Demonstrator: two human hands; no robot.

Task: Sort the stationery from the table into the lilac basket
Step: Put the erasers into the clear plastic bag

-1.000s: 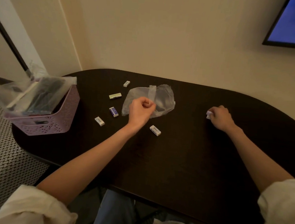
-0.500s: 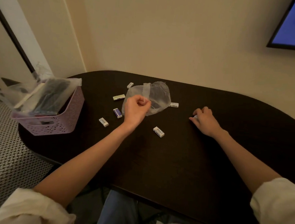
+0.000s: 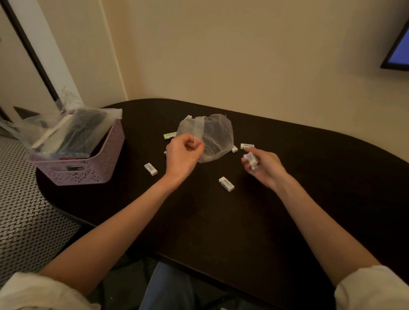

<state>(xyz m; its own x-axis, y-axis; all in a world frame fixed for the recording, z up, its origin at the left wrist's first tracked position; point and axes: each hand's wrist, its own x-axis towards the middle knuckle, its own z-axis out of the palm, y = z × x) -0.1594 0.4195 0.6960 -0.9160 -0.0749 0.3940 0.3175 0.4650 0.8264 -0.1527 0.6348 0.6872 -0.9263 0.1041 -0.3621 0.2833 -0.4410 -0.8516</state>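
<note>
**Currently: eraser going toward the bag mouth**

Now the right hand is pinching one eraser in its fingertips, just right of centre frame. The left hand is gripping the bag by its near rim, fingers curled on the plastic, and is lifting it so that the mouth appears to be facing right. The bag is lying to the left of the held eraser and slightly higher in the frame, near but apart. The held eraser's long axis cannot be told; it is blurred. The right hand is the nearer one to the bag mouth.

Count, as visible:
- Erasers on the table: six showing, one of them green, some partly hidden behind the bag or the left hand.
- Erasers in hand: one.
- Bags being held: one.
- Baskets: one, lilac, at left of frame, already holding bagged items, well apart from both hands.

Judgement: the eraser is probably going into the bag next, the bag afterwards into the basket.
</note>
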